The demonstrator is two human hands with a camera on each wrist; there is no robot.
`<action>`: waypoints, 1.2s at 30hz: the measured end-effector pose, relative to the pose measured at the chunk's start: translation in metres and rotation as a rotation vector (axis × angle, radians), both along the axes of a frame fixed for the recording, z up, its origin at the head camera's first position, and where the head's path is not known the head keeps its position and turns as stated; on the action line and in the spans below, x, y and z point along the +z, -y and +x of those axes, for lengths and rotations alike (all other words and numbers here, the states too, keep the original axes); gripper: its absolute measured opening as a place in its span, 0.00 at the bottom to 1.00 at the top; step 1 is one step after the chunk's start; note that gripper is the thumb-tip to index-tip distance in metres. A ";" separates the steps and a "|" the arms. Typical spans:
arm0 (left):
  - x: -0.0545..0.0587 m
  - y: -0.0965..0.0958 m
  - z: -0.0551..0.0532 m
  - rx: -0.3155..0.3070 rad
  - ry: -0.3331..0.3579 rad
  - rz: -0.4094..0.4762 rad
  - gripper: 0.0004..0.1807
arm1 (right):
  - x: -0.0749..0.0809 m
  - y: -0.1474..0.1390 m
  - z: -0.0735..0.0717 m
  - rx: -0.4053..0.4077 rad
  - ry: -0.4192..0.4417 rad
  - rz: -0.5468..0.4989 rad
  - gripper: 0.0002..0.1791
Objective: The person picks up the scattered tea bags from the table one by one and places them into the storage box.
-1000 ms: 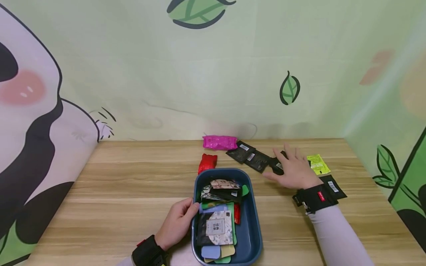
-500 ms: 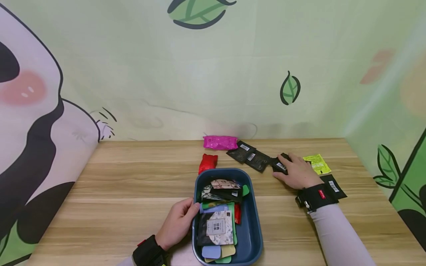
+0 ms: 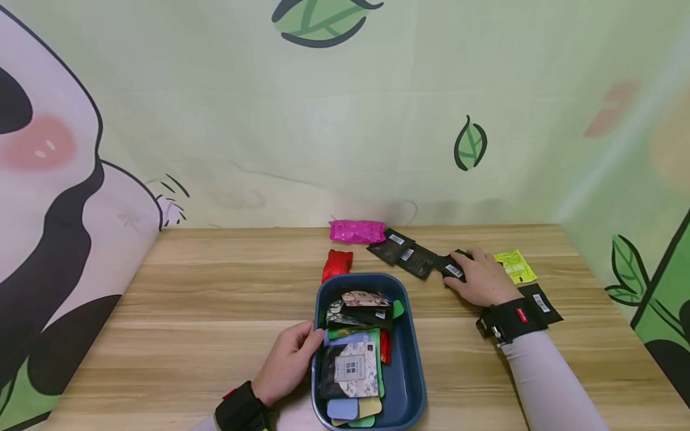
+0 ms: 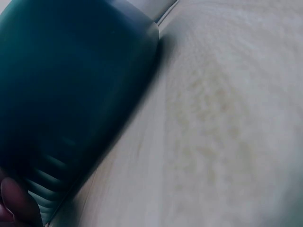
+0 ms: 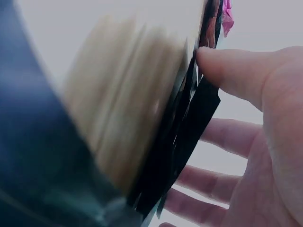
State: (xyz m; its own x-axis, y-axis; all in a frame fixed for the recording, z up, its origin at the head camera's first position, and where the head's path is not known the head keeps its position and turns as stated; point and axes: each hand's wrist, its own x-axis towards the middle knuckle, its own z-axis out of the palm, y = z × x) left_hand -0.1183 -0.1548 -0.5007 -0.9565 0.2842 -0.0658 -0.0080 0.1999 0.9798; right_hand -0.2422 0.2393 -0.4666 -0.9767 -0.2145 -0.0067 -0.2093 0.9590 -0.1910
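Note:
My left hand [image 3: 284, 359] grips the left rim of a blue plastic basin [image 3: 403, 389], thumb over the edge. The left wrist view shows the basin's outer wall [image 4: 71, 71] with fingertips at its lower corner. Several packets fill its left side, among them a black-and-white patterned sachet [image 3: 350, 369]. On the right, my right hand [image 3: 487, 280] holds a small black packet [image 3: 451, 267] with a white label, partly hidden under the fingers. In the right wrist view the thumb [image 5: 232, 66] lies at the near side of the dark packet [image 5: 184, 132], the other fingers beyond it.
Two black sachets [image 3: 416, 260] overlap left of the right hand. A magenta packet [image 3: 357, 231] lies by the back wall, a red packet [image 3: 337, 263] behind the basin. A yellow sachet [image 3: 516, 266] and another black sachet [image 3: 541, 301] lie by the right hand and wrist.
My right hand has come down from above the black packet, and its spread fingers have closed in around it. The left hand and basin have stayed in place.

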 end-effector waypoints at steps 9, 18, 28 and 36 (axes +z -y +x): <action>0.000 0.000 0.000 -0.005 0.001 0.001 0.22 | 0.009 0.007 0.000 0.041 -0.092 -0.060 0.35; 0.000 0.002 0.001 -0.012 0.024 0.008 0.25 | 0.040 0.028 0.015 0.158 -0.169 -0.199 0.35; 0.002 0.005 0.000 -0.037 0.029 -0.006 0.28 | 0.076 0.064 0.049 0.386 -0.200 -0.308 0.36; 0.002 0.005 0.000 -0.048 0.013 -0.039 0.30 | 0.082 0.102 0.081 0.599 -0.141 -0.334 0.35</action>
State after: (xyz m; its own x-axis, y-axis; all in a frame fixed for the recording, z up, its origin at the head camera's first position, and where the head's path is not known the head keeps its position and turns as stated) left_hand -0.1187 -0.1597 -0.4985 -0.9407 0.3270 -0.0899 -0.0098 0.2388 0.9710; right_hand -0.1611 0.1374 -0.3848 -0.6766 -0.6843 0.2718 -0.7278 0.5656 -0.3878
